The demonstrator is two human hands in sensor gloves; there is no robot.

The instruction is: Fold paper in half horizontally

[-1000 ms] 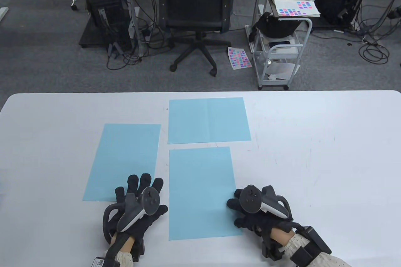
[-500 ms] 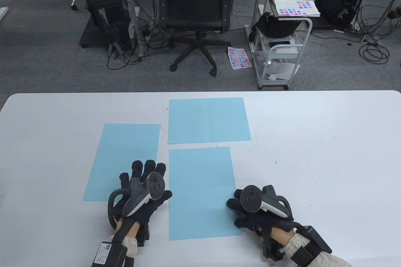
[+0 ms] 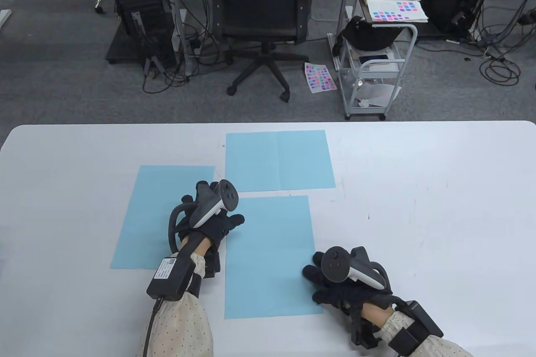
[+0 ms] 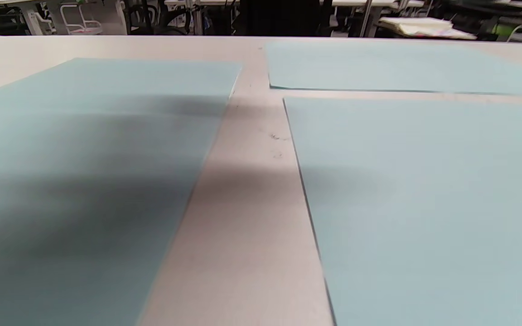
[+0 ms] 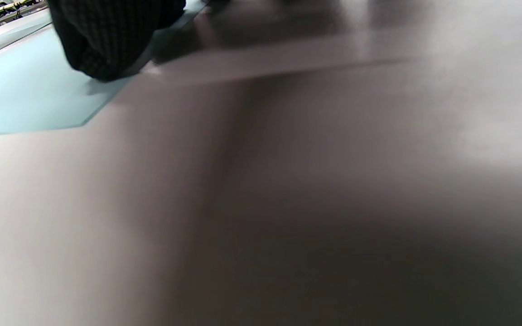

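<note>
On the white table, the near light-blue rectangular paper sheet is lain flat, its right edge pressed by the right hand, while the left hand, grasp not discernible, is raised over its upper-left corner.

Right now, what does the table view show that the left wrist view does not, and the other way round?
Only the table view shows both hands: the left hand above the gap between the left sheet and the near sheet, and the right hand resting on the near sheet's right edge. It also shows the office chair and cart. Only the left wrist view shows small dark marks on the bare table strip. Both show all three blue sheets, including the far sheet, lying flat.
</note>
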